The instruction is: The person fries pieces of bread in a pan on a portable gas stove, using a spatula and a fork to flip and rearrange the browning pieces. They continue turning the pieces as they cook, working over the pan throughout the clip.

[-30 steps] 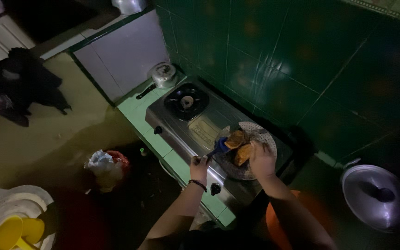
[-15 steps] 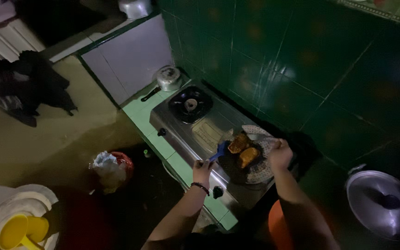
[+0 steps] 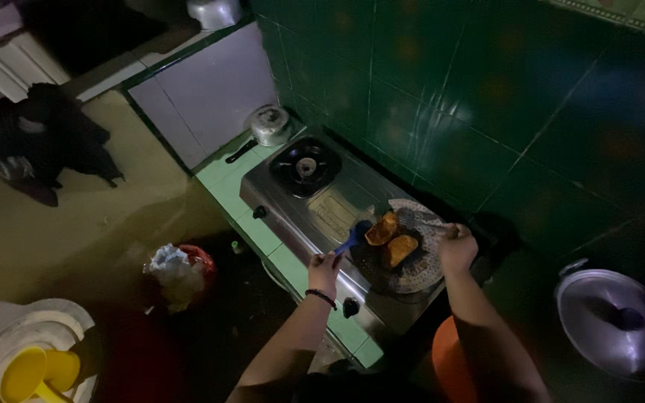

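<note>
Over at the far left, a stack of yellow plastic bowls (image 3: pixel 27 373) sits on a pale round surface, and a red bin stuffed with crumpled white bags (image 3: pixel 181 270) stands on the dim floor just beside the counter, handy for scraps. Farther back, a small dented metal pot with a dark handle (image 3: pixel 269 125) rests on the pale green tiled counter (image 3: pixel 227 179), parked off the heat. Next comes the steel two-burner gas stove (image 3: pixel 315 205); its left black burner (image 3: pixel 305 167) is bare.

Your left hand (image 3: pixel 325 269), with a dark bracelet at the wrist, is closed around the handle of a blue spatula (image 3: pixel 352 239), whose blade reaches up under the nearer of two golden-brown fried pieces (image 3: pixel 391 239). You hold it low and slanted, it seems, so the blade can slip beneath the food rather than push it. Those pieces lie side by side, touching, in a dark round pan with a pale speckled rim (image 3: pixel 421 277) set over the right burner.

Your right hand (image 3: pixel 457 248) grips the pan's far right edge, fingers curled shut on it; whether a handle or cloth lies under them you cannot tell. That grip likely steadies the pan against the spatula's push.

At the far right, a round shiny metal lid with a dark knob (image 3: pixel 612 321) lies flat, well apart from the stove.
</note>
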